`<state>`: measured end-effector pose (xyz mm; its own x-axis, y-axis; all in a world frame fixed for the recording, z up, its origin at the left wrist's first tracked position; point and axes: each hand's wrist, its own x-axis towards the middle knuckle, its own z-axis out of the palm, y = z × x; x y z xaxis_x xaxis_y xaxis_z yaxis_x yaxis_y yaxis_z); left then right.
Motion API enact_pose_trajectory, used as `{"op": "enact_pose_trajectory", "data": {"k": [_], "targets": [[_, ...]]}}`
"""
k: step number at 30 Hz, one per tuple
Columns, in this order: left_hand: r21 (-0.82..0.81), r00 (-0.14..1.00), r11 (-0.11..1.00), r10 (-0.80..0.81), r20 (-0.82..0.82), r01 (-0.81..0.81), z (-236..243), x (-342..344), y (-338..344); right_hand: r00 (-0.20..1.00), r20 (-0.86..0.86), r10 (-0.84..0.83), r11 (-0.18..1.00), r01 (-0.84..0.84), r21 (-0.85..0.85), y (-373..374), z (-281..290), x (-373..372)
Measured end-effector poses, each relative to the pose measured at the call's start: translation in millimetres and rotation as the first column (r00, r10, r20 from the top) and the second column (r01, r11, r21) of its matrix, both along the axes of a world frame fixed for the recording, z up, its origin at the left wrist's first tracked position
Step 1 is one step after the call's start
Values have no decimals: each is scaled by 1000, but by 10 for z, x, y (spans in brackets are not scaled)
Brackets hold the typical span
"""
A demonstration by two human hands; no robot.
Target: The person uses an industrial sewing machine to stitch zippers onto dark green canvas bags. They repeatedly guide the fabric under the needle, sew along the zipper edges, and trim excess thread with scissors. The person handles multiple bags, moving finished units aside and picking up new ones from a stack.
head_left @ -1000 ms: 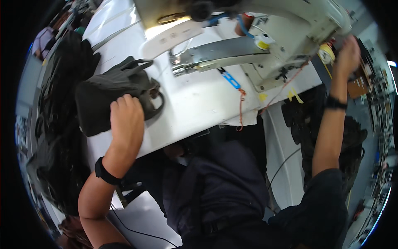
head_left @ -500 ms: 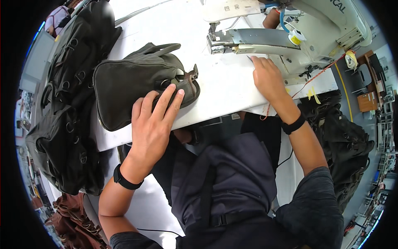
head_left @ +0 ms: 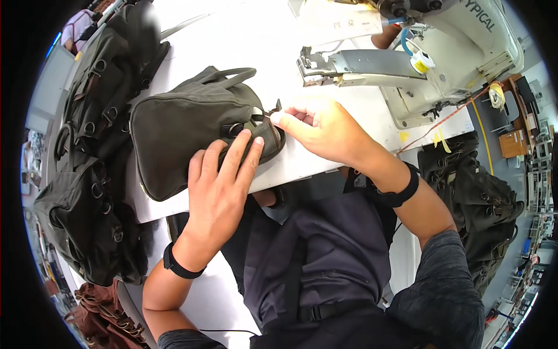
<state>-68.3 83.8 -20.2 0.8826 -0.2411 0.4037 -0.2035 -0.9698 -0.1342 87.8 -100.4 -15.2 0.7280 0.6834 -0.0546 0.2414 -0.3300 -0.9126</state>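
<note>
Far out to the left of the left hand, a heap of dark olive bags (head_left: 93, 174) hung over the edge of the white table (head_left: 244, 46), their straps and metal rings showing.

Nearer, a single dark olive bag (head_left: 186, 125) lay on the table in front of the person. Its long axis ran from the lower left up toward the right, with the rounded bottom end at the left, near the table edge, and the zipped end pointing right toward the right hand. Its carry handle (head_left: 226, 74) arched along the far side, away from the person.

The left hand (head_left: 218, 195) lay flat on the near right part of that bag, palm down, fingers spread wide and stretched over the zipper end, pressing it to the table. A black wristband (head_left: 177, 266) sat on that wrist.

Just right of those fingertips, the right hand (head_left: 325, 131) met the bag's tip. Its thumb and forefinger were drawn narrow, pinched on the small zipper pull (head_left: 274, 116) at the bag's end, while the other fingers curled loosely. This wrist also wore a black band (head_left: 401, 189).

Beyond the right hand, farther from the person, the grey arm of an industrial sewing machine (head_left: 418, 58) reached across the table. Down to the right of the right forearm, more dark bags (head_left: 482, 203) lay piled below the table edge.
</note>
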Motion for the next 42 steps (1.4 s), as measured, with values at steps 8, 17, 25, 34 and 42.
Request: {"op": "enact_pose_trajectory", "data": {"k": [8,17,25,34,42], "targets": [[2,1000,1000,11,-17,-11,-27,-35,18,993,41,-111,986,104,133,-130,-192,21],[-6,1000,1000,18,-21,-18,20,-57,-2,997,-51,-66,990,72,125,34,-229,108],[-112,985,994,-7,-171,-12,241,272,175,813,555,-174,984,163,70,-563,-610,319],[-307,826,947,250,505,-98,782,-117,598,755,516,-404,911,382,154,-860,-883,446],[-250,936,924,328,129,-289,654,-436,635,795,473,-378,924,358,137,-886,-901,435]]}}
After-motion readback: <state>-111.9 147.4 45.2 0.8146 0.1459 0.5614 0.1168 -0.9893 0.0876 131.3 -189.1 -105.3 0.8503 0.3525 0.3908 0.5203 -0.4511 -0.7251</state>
